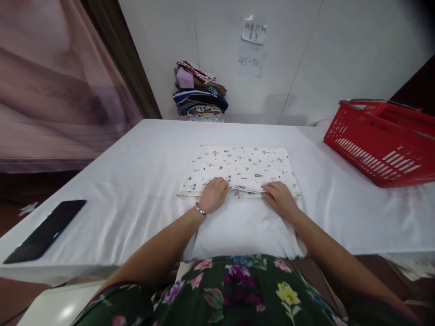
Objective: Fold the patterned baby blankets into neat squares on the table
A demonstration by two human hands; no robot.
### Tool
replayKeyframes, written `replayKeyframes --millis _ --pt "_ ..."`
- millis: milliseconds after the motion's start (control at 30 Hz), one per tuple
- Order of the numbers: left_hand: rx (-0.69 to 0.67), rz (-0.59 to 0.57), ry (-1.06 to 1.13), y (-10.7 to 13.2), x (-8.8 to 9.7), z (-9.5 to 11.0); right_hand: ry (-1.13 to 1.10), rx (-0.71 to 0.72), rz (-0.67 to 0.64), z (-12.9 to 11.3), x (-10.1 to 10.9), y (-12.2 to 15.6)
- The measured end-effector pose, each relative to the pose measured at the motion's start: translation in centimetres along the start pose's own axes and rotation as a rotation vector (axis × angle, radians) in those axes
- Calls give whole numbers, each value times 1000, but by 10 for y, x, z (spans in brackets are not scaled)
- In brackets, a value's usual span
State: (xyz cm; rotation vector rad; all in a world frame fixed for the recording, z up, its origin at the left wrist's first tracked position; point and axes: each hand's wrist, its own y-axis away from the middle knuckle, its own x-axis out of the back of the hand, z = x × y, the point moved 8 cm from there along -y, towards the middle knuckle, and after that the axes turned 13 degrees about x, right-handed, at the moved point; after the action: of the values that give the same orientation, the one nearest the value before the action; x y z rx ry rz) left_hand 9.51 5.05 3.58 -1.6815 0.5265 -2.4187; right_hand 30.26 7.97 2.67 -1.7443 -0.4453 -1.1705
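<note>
A white cloth with a small printed pattern [241, 165] lies folded into a wide rectangle in the middle of the table. My left hand [215, 194] pinches its near edge left of the middle; the thumb is partly hidden. At the same edge, further right, my right hand [280, 198] grips the fabric between thumb and fingers. The top layer is slightly lifted and wrinkled between the two hands. A bracelet [200, 209] circles my left wrist.
The table has a white cover [136, 167]. A red plastic basket [377, 140] stands at the right, and a dark flat panel [47, 231] lies at the left edge. Folded clothes [200, 93] are stacked at the back against the wall, near paper signs [253, 31]. A pink curtain [61, 81] hangs left.
</note>
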Motion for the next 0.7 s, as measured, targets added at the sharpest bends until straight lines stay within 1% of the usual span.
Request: replayKeyframes --millis 100,200,267,400,533,633,700 --pt "28 -5 31 -1 1 -2 21 19 -15 -7 0 -6" --pt "50 -23 34 -1 1 -2 48 56 -48 -13 -4 -11" --pt "54 -39 14 0 0 0 78 72 -39 -13 -6 -11" --pt "35 -68 -74 2 -4 1 155 114 -20 -6 -5 -1" --pt "-30 -46 -125 6 -9 3 223 150 -7 2 1 13" --pt "-77 -48 -150 9 -14 6 205 215 -30 -1 1 19" --pt "-78 -72 -164 10 -17 6 187 240 -56 -2 -2 20"
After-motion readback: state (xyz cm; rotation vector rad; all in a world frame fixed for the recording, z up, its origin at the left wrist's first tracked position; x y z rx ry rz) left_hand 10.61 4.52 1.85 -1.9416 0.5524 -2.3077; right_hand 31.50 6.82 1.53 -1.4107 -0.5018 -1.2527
